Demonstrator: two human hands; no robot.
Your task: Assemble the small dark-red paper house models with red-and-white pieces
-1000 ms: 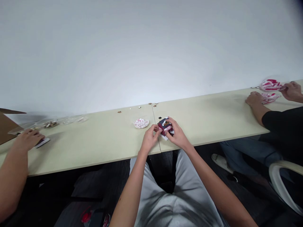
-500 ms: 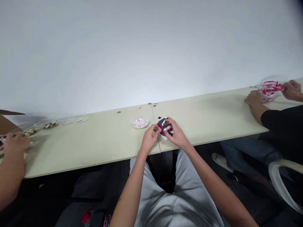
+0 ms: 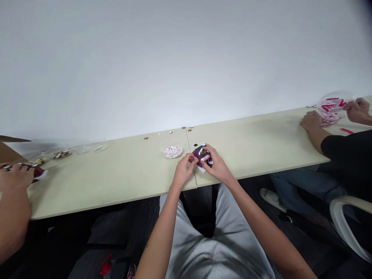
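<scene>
A small dark navy model house (image 3: 202,155), trimmed with red-and-white striped pieces and white edging, sits on the pale table (image 3: 116,182) near a seam in the tabletop. My left hand (image 3: 183,169) presses its fingertips against the house's left side. My right hand (image 3: 217,161) wraps its right side, with the fingers curled over the top. The two hands hide the lower part of the house. A small clear dish of red-and-white pieces (image 3: 173,152) stands to the left of my left hand.
A tiny black square (image 3: 195,145) lies just behind the house, with crumbs along the far edge. A co-worker's hand (image 3: 16,176) at left holds a similar dark piece; clear containers stand beyond it. At right, a co-worker's hands hold a clear dish of red pieces (image 3: 333,104).
My hands and the house have barely moved. The left co-worker's hand has shifted left and holds a dark piece. The right co-worker's clear dish has tilted, and a red strip now lies on the table.
</scene>
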